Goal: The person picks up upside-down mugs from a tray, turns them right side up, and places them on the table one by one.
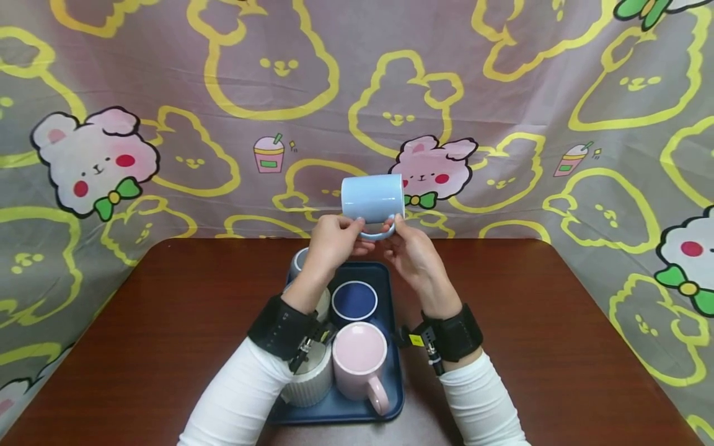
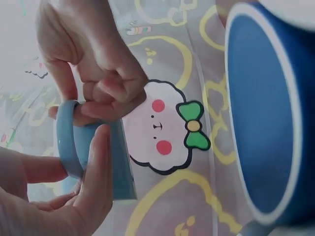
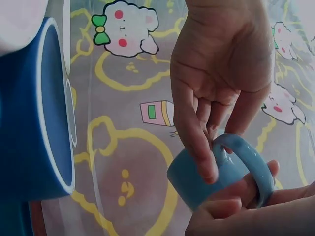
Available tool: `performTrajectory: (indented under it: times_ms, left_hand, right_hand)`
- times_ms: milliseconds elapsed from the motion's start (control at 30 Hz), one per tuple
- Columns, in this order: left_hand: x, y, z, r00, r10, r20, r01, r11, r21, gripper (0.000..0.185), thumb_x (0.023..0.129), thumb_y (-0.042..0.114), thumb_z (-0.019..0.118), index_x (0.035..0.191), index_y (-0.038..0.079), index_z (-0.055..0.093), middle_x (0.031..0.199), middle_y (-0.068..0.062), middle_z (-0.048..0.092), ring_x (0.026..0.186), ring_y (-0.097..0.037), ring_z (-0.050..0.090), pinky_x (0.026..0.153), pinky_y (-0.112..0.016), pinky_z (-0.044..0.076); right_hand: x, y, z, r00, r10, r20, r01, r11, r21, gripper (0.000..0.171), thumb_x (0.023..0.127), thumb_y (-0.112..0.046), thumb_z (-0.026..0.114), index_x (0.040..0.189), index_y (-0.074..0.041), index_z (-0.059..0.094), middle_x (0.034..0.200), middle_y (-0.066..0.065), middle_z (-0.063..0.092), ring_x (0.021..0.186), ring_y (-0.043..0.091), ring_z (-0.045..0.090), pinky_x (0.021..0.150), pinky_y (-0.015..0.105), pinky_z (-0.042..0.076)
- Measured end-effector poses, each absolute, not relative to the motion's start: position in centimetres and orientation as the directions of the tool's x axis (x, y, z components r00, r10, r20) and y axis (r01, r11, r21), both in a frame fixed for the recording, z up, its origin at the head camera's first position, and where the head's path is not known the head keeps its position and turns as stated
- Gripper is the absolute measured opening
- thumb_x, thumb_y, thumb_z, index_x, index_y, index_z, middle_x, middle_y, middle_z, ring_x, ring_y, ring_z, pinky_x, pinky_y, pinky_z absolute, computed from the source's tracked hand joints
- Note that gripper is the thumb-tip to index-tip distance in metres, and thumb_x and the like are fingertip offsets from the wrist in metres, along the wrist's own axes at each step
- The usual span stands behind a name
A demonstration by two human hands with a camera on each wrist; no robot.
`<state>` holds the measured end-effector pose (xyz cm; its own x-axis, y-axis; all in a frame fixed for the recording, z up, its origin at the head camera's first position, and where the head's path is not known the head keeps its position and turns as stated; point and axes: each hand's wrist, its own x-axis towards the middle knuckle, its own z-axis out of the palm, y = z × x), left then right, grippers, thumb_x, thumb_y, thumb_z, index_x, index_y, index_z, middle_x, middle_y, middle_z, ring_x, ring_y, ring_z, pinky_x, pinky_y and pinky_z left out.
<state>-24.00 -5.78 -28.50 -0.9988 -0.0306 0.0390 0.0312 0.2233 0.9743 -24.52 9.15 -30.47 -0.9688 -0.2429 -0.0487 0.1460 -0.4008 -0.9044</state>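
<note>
Light-blue mug [image 1: 372, 197] aloft, not yet set down.
Left hand [image 1: 333, 241] and right hand [image 1: 416, 253] pinch its handle [image 1: 378, 236] above the tray's [image 1: 362, 270] far edge; pink mug [image 1: 357, 358] stands toward the near right corner.

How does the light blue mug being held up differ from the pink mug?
The light blue mug is tipped on its side, handle downward; the pink mug stands on the dark blue tray, handle toward the near end. The left hand and right hand hold the light blue mug; neither touches the pink mug. Each has one handle.
</note>
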Motion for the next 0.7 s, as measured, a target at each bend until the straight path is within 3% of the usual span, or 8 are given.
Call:
performTrajectory:
  times_ms: [167, 367, 700]
  left_hand:
    - [-23.92, -5.95, -28.30, -0.999, 0.003, -0.046, -0.045, 0.036, 0.998, 0.032, 0.100, 0.018, 0.048, 0.110, -0.009, 0.062, 0.097, -0.020, 0.069, 0.076, -0.014, 0.070, 0.077, -0.032, 0.057]
    - [-24.11, -5.62, -28.34, -0.996, 0.035, -0.081, -0.087, -0.253, 0.964, 0.031, 0.100, 0.012, 0.046, 0.114, -0.011, 0.059, 0.080, -0.004, 0.069, 0.079, -0.010, 0.068, 0.088, -0.035, 0.054]
    - [-24.33, -4.96, -28.45, -0.979, 0.003, -0.202, -0.169, -0.564, 0.808, 0.022, 0.100, 0.011, 0.044, 0.089, 0.002, 0.061, 0.073, -0.002, 0.063, 0.075, -0.013, 0.062, 0.076, -0.027, 0.051]
  right_hand:
    - [-24.53, 8.89, -30.59, -0.963, -0.264, -0.049, 0.165, -0.440, -0.883, 0.028, 0.103, -0.030, 0.033, 0.094, -0.010, 0.049, 0.081, -0.005, 0.050, 0.073, 0.011, 0.040, 0.060, 0.020, 0.030]
    - [-24.57, 8.74, -30.67, -0.955, -0.297, -0.013, 0.169, -0.507, -0.845, 0.029, 0.103, -0.031, 0.031, 0.093, -0.010, 0.047, 0.084, -0.003, 0.046, 0.072, 0.010, 0.036, 0.058, 0.019, 0.028]
    - [-24.76, 8.23, -30.94, -0.951, -0.309, -0.011, 0.188, -0.552, -0.812, 0.031, 0.104, -0.029, 0.027, 0.092, -0.007, 0.046, 0.086, -0.002, 0.044, 0.072, 0.010, 0.032, 0.058, 0.020, 0.025]
